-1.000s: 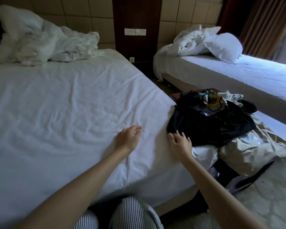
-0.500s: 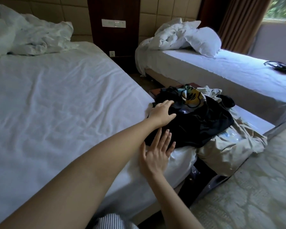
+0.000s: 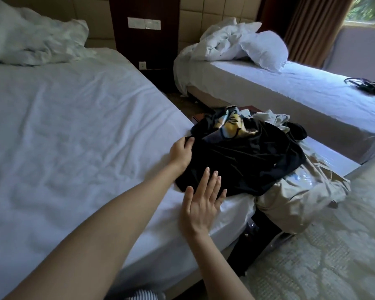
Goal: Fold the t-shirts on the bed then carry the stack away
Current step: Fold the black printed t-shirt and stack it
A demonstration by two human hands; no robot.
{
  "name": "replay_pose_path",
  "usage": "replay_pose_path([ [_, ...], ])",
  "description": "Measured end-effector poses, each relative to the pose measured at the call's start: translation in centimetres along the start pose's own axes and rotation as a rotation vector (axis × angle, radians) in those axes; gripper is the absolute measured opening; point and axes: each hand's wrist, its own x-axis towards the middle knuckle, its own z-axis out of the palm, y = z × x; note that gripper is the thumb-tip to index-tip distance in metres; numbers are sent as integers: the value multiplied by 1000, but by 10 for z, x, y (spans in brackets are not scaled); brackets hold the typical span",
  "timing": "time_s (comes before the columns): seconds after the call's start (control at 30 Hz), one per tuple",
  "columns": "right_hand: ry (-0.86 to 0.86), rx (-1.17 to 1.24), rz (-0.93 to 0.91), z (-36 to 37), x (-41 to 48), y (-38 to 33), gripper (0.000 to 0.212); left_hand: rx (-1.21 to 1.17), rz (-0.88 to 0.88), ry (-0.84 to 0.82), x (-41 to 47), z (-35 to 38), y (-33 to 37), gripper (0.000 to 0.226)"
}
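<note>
- Pinching cloth: fingers of our left hand [image 3: 180, 153] curl on the near-left edge of the black t-shirt [image 3: 247, 169], likely to drag it onto the open bed [image 3: 74, 137].
- Our right hand [image 3: 201, 204] is flat, fingers straight, tips at the hem, probably steadying.
- Shirt is heaped, unfolded, at the bed's corner.

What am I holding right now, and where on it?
The left hand grips the black t-shirt by its left edge; right hand holds nothing.

Left grip [image 3: 181, 153] curled, arm extended; right grip [image 3: 201, 204] flat, fingers straight.
</note>
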Motion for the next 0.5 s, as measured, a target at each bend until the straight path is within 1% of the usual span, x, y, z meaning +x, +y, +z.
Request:
replay_pose_path([
  [0.17, -94, 46, 29, -9, 1, -4, 66, -66, -104, 108, -29, -68, -26, 36],
  [0.27, -154, 5, 28, -17, 3, -11, 71, -140, -166, 146, -51, -101, -34, 36],
  [0.37, -259, -40, -7, -28, 3, -16, 78, -200, -172, 159, -81, -127, -37, 33],
  [0.43, -242, -31, -41, -32, 1, -23, 77, -222, -187, 176, -97, -147, -41, 32],
  [0.5, -226, -83, -90, -35, 6, -25, 79, -260, -213, 183, -104, -162, -50, 31],
])
